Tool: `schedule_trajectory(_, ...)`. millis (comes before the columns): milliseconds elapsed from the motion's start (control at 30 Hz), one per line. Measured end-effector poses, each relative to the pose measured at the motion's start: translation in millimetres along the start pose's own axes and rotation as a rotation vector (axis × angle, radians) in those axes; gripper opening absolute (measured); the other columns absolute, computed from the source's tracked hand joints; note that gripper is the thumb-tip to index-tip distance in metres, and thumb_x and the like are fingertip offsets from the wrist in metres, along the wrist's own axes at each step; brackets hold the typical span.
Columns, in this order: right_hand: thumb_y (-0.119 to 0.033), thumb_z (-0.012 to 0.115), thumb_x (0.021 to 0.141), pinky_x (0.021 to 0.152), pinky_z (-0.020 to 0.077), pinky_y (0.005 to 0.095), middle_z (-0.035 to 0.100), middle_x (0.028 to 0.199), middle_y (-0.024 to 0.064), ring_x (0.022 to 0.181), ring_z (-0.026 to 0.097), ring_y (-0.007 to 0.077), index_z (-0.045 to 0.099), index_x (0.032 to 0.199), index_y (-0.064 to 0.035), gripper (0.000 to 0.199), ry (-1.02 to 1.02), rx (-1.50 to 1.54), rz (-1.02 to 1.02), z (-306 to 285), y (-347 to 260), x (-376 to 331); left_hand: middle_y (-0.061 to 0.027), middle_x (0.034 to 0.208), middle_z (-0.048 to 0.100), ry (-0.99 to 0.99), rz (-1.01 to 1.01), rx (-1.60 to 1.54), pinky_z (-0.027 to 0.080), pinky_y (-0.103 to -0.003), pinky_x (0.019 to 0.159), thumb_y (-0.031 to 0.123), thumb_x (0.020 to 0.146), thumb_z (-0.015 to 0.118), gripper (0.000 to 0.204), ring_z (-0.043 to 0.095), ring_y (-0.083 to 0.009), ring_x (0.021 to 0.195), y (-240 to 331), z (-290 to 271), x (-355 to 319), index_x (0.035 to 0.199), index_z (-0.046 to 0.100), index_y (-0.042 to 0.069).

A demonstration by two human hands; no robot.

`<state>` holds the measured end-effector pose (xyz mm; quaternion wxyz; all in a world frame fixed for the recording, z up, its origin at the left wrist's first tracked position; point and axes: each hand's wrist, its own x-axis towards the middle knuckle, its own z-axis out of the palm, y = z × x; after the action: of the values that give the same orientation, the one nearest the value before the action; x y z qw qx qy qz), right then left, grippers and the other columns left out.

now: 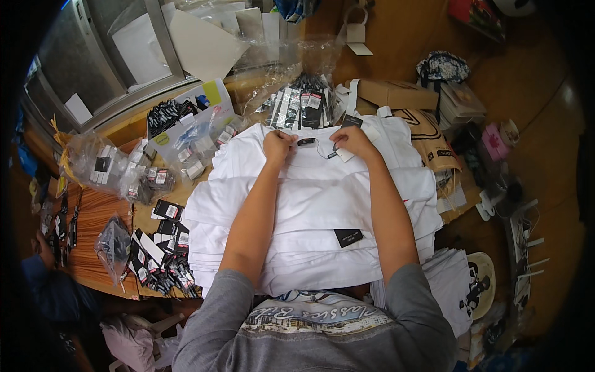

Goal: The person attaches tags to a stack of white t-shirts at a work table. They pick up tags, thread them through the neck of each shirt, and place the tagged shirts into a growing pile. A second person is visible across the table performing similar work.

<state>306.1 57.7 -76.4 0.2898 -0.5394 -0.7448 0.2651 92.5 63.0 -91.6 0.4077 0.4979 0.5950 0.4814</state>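
The top white shirt [310, 164] lies spread on a pile, neck end far. The left hand [278, 145] seems to pinch it by the neck. The right hand [354, 142] bends beside a black tag [351, 121]; I can't tell if its fingers are closed. The little black neck label [306, 142] lies sideways between them, nearer the left hand. A thin string [319, 149] loops rightward.

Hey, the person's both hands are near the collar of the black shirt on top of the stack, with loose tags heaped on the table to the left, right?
Not quite: the head view shows that the shirt is white, not black. Both hands, left hand and right hand, are near its collar, with loose tags heaped to the left.
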Motion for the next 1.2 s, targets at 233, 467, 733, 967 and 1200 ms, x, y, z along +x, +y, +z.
schedule_trajectory(233, -0.006, 0.069, 0.052, 0.078, 0.0388, 0.0305, 0.058, 0.080, 0.0070, 0.086, 0.048, 0.0247, 0.062, 0.079, -0.0051, 0.027, -0.023, -0.319, -0.093, 19, -3, -9, -0.0066, 0.057, 0.058, -0.006, -0.019, 0.046, 0.044, -0.024, 0.044, 0.008, 0.066, 0.063, 0.011, 0.055, -0.0135, 0.042, -26, 5, 13, 0.061, 0.054, 0.003)
schedule_trajectory(467, -0.017, 0.070, 0.061, 0.060, 0.0446, 0.0278, 0.060, 0.071, 0.0109, 0.065, 0.058, 0.0190, 0.062, 0.075, -0.0005, 0.023, 0.208, -0.116, 0.126, 47, -26, 5, -0.0075, 0.068, 0.062, -0.136, 0.025, 0.332, 0.045, -0.030, 0.062, 0.017, 0.065, 0.062, 0.012, 0.060, -0.0203, 0.066, -27, 12, 11, 0.076, 0.065, 0.012)
schedule_trajectory(733, -0.013, 0.065, 0.067, 0.053, 0.0421, 0.0229, 0.059, 0.061, 0.0066, 0.056, 0.055, 0.0106, 0.061, 0.074, 0.0000, 0.015, 0.174, 0.096, 0.200, 55, -15, 11, -0.0046, 0.060, 0.060, -0.089, 0.134, 0.429, 0.042, -0.025, 0.051, 0.012, 0.067, 0.062, 0.009, 0.055, -0.0115, 0.052, -18, 15, 0, 0.073, 0.064, 0.006)
schedule_trajectory(967, -0.008, 0.059, 0.071, 0.049, 0.0386, 0.0213, 0.056, 0.057, 0.0025, 0.050, 0.049, 0.0079, 0.061, 0.075, 0.0005, 0.010, 0.063, 0.196, 0.191, 57, -10, 11, -0.0108, 0.059, 0.059, -0.155, 0.171, 0.256, 0.042, -0.027, 0.051, 0.018, 0.072, 0.059, 0.017, 0.056, -0.0153, 0.053, -26, 21, 2, 0.069, 0.061, 0.001)
schedule_trajectory(1200, 0.000, 0.050, 0.073, 0.051, 0.0413, 0.0217, 0.057, 0.061, 0.0058, 0.054, 0.051, 0.0092, 0.060, 0.078, 0.0034, 0.011, 0.211, 0.349, 0.227, 45, -7, 8, -0.0101, 0.054, 0.055, 0.016, 0.308, 0.322, 0.040, -0.028, 0.043, 0.015, 0.077, 0.054, 0.022, 0.052, -0.0155, 0.044, -36, 15, 21, 0.064, 0.056, -0.002)
